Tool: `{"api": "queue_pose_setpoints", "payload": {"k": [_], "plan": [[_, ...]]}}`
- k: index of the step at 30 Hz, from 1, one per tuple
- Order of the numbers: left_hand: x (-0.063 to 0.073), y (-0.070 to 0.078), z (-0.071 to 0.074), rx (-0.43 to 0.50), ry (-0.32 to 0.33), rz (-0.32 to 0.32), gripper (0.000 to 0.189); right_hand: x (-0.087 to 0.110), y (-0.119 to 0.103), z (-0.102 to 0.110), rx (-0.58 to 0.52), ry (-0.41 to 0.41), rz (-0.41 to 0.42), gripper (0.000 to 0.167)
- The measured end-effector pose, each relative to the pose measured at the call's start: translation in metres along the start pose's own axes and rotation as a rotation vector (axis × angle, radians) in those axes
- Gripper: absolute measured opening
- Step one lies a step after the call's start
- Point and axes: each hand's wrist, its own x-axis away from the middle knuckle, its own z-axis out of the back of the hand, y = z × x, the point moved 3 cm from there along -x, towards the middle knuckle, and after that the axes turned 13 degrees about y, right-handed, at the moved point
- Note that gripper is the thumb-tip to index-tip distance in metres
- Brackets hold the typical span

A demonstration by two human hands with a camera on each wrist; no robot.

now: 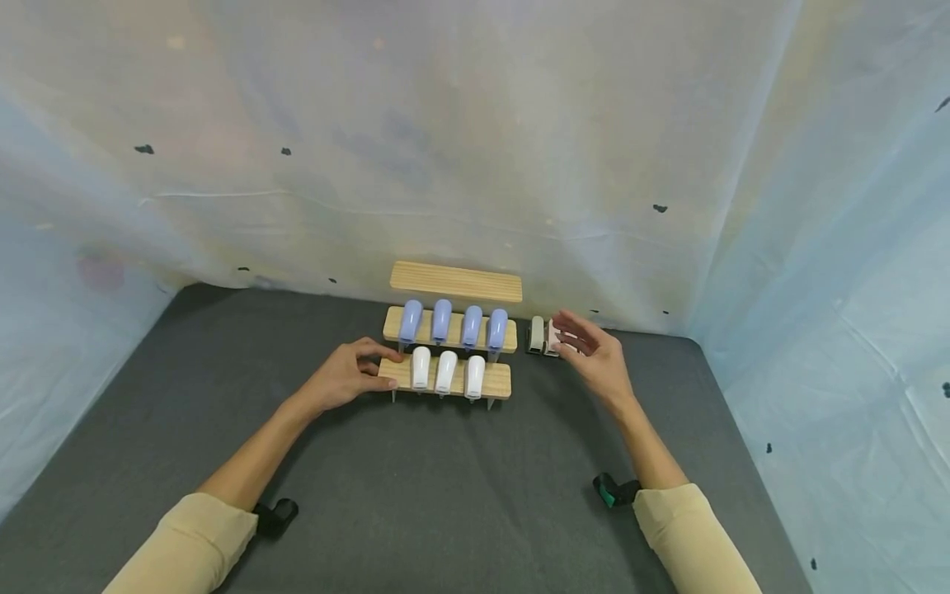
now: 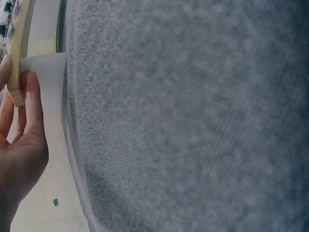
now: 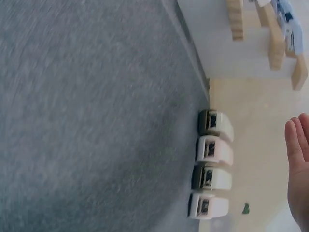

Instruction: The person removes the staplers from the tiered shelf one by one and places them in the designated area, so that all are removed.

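A three-tier wooden display rack (image 1: 500,381) with clear supports stands near the back of the table. Its bottom board holds three white staplers (image 1: 446,371), and several blue staplers (image 1: 442,320) line the middle one. My left hand (image 1: 345,375) grips the left end of the bottom board; in the left wrist view, thumb and fingers lie on either side of that board (image 2: 18,53). To the right of the rack, my right hand (image 1: 601,367) hovers with fingers extended, holding nothing. It partly hides a row of pale staplers (image 1: 536,334); several staplers (image 3: 219,151) show in the right wrist view.
The rack's top board (image 1: 456,280) bears nothing. Behind it rises a pale, patterned cloth wall (image 1: 475,148), with another cloth side (image 1: 839,330) at the right. Dark grey fabric (image 1: 430,495) covers the table.
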Motion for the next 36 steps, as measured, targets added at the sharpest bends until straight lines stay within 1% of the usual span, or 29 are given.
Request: {"api": "queue_pose_setpoints", "payload": {"k": [3,7,12,20,26,31,32,35,36], "plan": [[0.000,0.000,0.000,0.002,0.002,-0.001,0.043,0.001,-0.008,-0.005,-0.004,-0.013,-0.013,0.053],[0.001,0.001,0.000,0.002,0.002,0.001,0.043,0.001,-0.013,-0.010,0.006,-0.032,-0.018,0.053],[0.001,0.000,0.001,-0.007,-0.001,0.000,0.042,0.000,-0.019,-0.017,0.018,-0.058,0.016,0.053],[0.001,0.002,0.000,-0.021,-0.001,0.003,0.040,-0.002,-0.028,-0.031,-0.022,-0.109,0.041,0.054],[0.001,0.001,0.000,0.000,-0.007,0.015,0.043,-0.002,-0.030,-0.039,-0.025,-0.126,0.028,0.056],[0.001,0.002,-0.001,0.009,-0.002,0.016,0.042,-0.004,-0.033,-0.045,-0.048,-0.148,0.037,0.057],[0.001,0.003,-0.001,0.007,-0.002,0.020,0.041,-0.004,-0.033,-0.047,-0.050,-0.153,0.038,0.058],[0.006,0.019,0.001,0.007,-0.006,0.023,0.039,-0.006,-0.034,-0.050,-0.042,-0.162,0.037,0.058],[0.006,0.020,0.001,0.007,-0.006,0.024,0.039,-0.007,-0.034,-0.051,-0.040,-0.165,0.037,0.058]]}}
